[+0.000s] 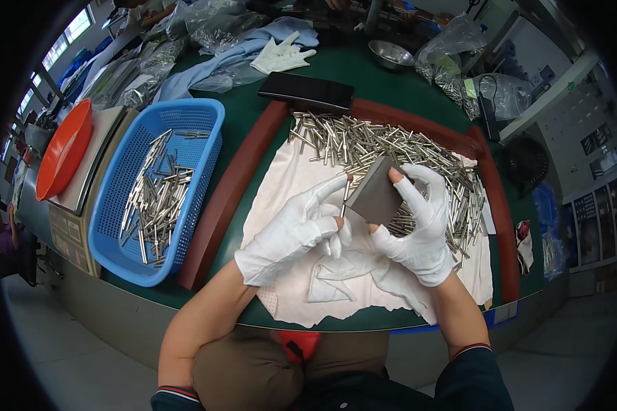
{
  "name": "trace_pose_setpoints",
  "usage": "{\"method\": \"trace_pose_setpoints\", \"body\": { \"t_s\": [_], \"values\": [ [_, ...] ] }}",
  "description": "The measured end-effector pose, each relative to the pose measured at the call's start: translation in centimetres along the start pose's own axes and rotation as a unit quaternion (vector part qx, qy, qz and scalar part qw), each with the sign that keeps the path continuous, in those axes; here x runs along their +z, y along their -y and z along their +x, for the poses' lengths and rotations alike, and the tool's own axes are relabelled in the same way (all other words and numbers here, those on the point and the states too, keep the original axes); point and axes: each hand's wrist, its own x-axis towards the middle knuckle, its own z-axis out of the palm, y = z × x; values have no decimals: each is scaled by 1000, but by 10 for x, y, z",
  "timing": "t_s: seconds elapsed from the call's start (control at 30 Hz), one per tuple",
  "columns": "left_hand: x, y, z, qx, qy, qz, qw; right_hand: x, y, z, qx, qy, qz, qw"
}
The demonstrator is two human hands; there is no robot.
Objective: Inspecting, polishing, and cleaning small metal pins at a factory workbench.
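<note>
Green bench (pixel 363 75), white cloth (pixel 288 178) spread across it, heap of metal pins (pixel 391 147) along the far edge. Blue basket (pixel 206 113) of more pins off to the left. Grey block (pixel 376 195) held tilted above the cloth. Right hand (pixel 418 229), gloved, fingers (pixel 408 192) closed around the block. Left hand (pixel 295 229), gloved, forefinger extended, thumb pinching a single pin (pixel 345 198) against the block's edge.

Bright, even daylight is coming from the windows (pixel 51 58) at upper left, glinting on the heap of shiny metal pins (pixel 391 147), while fisheye distortion is bending and blackening the edges.
</note>
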Motion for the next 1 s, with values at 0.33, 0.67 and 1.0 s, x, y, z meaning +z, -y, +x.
{"method": "trace_pose_setpoints", "body": {
  "t_s": [0.33, 0.67, 1.0],
  "values": [
    [0, -2, -3, 10, 25, -50, 998, 0, -1, -2, 24, -5, 27, 999],
    [-4, 2, -1, -2, 24, -57, 998, -7, 0, 0, 18, 22, 35, 999],
    [-5, 12, 3, -3, 78, -131, 988, -5, 5, 2, 35, 5, 52, 998]
  ]
}}
